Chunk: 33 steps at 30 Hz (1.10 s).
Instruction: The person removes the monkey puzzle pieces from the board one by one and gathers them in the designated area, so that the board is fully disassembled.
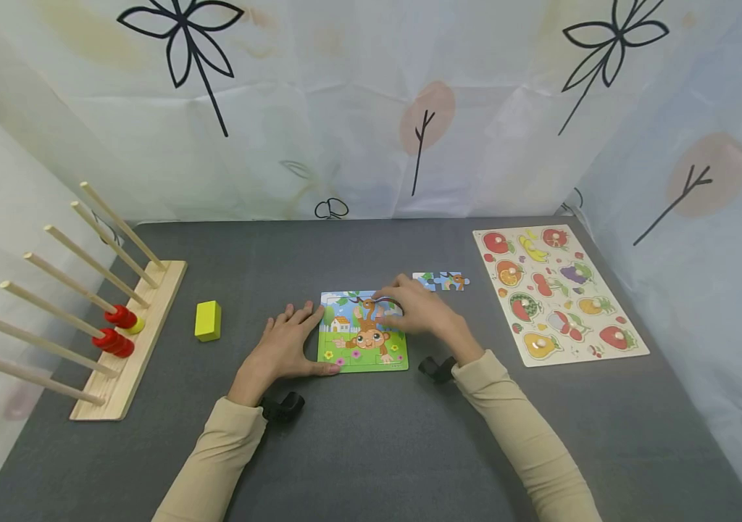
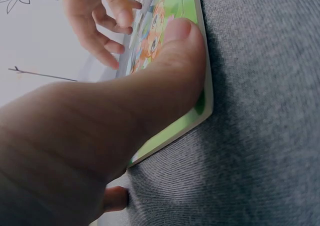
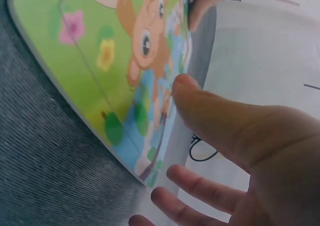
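A jigsaw puzzle board [image 1: 361,355] with a monkey picture lies flat at the middle of the table. My left hand [image 1: 289,344] rests at its left side with spread fingers, its thumb [image 2: 182,46] pressing on the near-left corner. Over the board's upper right part hovers my right hand [image 1: 419,308]. In the right wrist view the right thumb [image 3: 200,103] and the fingers stand apart, with nothing seen between them. Joined loose puzzle pieces [image 1: 452,280] lie just beyond the right hand. The puzzle's upper right area is partly hidden by that hand in the head view.
A fruit picture board [image 1: 521,268] lies at the right. On the left are a yellow block [image 1: 208,321] and a wooden rack [image 1: 169,279] with slanting pegs, some bearing red beads [image 1: 113,342]. A patterned cloth wall [image 1: 345,130] borders the table's far edge.
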Motion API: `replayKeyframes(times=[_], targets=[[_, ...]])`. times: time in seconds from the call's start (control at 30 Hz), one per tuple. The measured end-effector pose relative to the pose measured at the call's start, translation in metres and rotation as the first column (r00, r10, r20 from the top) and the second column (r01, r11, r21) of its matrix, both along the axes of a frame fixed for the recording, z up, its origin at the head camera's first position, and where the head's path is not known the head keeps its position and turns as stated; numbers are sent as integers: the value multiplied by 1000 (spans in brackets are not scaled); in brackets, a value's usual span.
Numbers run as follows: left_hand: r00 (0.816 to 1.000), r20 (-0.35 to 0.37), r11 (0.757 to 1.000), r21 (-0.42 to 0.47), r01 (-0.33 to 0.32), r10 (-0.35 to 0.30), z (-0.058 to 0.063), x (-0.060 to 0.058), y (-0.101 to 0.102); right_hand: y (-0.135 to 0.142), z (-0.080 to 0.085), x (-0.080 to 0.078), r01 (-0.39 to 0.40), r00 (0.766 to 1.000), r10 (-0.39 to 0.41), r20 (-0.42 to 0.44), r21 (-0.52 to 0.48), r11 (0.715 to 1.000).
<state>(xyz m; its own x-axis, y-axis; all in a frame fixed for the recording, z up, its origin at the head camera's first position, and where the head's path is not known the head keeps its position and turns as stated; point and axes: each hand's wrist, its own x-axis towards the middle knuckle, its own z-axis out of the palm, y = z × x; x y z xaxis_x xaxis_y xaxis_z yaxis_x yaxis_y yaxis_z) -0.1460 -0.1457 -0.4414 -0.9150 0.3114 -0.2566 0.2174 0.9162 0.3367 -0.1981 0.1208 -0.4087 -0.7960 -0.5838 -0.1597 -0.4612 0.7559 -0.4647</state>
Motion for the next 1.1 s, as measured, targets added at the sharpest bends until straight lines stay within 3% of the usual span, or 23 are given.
replayKeyframes(times=[0.3, 1.1], targets=[[1000, -11, 1000, -7, 0, 0, -1, 0, 0, -3, -7, 4, 58, 998, -59, 27, 35, 998], [1000, -9, 1000, -9, -5, 5, -1, 0, -1, -9, -10, 9, 92, 995, -93, 19, 62, 994]])
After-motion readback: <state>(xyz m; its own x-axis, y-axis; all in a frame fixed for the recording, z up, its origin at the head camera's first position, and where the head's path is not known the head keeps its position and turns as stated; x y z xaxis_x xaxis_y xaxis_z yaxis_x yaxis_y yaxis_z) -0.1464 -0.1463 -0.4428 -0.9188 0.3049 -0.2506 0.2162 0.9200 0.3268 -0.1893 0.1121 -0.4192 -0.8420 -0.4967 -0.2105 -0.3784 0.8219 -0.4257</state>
